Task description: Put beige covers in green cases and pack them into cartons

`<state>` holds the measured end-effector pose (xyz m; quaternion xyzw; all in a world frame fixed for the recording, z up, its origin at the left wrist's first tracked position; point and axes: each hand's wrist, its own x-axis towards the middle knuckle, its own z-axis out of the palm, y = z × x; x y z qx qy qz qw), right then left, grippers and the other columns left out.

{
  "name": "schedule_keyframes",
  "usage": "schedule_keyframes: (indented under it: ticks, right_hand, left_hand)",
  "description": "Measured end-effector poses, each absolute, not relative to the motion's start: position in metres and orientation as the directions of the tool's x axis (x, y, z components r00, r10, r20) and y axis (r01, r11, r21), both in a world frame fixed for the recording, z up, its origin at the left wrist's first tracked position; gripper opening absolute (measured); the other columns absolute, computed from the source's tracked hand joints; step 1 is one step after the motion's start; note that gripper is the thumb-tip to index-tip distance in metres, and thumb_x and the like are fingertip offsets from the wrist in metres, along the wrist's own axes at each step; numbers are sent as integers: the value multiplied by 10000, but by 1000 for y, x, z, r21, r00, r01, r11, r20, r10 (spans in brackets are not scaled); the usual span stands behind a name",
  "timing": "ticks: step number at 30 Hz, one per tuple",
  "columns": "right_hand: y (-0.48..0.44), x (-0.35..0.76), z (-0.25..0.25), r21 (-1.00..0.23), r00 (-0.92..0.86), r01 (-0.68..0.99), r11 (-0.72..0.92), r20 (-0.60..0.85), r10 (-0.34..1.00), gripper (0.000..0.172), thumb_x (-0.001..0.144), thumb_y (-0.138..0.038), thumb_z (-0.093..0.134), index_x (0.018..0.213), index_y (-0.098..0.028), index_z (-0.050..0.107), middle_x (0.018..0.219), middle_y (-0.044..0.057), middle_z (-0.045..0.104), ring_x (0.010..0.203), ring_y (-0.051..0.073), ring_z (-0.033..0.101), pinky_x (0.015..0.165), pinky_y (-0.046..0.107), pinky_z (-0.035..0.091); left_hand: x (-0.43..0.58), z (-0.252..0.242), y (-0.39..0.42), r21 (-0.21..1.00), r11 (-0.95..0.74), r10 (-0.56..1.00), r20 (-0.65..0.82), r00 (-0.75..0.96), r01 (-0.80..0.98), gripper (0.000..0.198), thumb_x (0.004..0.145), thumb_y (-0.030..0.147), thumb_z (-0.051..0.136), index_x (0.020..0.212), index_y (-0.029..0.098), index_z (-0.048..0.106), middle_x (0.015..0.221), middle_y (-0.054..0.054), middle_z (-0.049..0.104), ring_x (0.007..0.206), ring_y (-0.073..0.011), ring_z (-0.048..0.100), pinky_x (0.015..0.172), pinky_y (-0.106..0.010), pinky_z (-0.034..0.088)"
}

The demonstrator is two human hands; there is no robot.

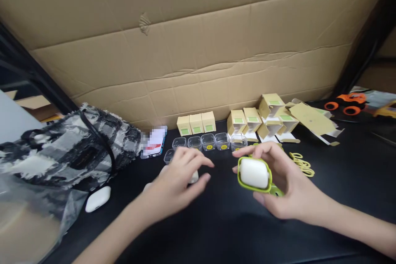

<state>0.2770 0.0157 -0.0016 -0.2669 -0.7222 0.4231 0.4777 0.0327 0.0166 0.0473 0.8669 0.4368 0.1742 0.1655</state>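
My right hand (pixel 287 185) grips a lime-green earphone case cover (pixel 239 178) with a white earphone case (pixel 254 173) seated inside its rim. A green tab hangs beside the cover, near my palm. To the left, my left hand (pixel 182 177) hovers over the table with fingers spread and nothing between them. White rounded objects (pixel 194 177) lie partly hidden beneath and behind this hand. Another white earphone case (pixel 98 199) rests farther left on the black table. Yellow-green looped straps (pixel 303 167) lie just beyond my right hand.
Clear plastic containers (pixel 208 142) with yellow stickers line up behind my hands. Three small cartons (pixel 196 124) stand behind them; opened cartons (pixel 252 119) sit to the right. A phone (pixel 156 142) and patterned bag (pixel 77 144) lie left, an orange toy car (pixel 348 103) far right. Cardboard (pixel 198 45) walls the back.
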Motion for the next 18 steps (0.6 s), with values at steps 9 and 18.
schedule_keyframes:
  ticks: [9,18]
  right_hand:
    - [30,284,5,-947,-385,-146,288,322,865,394,736,-219,699,1040,-252,451,1035,49,573,860,163,624,686,268,528]
    - [33,286,5,-953,-220,-55,298,303,927,416,749,-412,697,1061,-271,460,1072,52,615,875,197,653,734,333,552]
  left_hand:
    - [-3,44,79,30,-600,799,77,596,800,163,843,329,591,838,228,720,943,-49,568,955,-236,492,870,-420,468]
    - [29,57,52,-39,-648,729,260,633,761,181,888,189,461,851,164,636,1266,-132,539,1137,-286,449,969,-492,415]
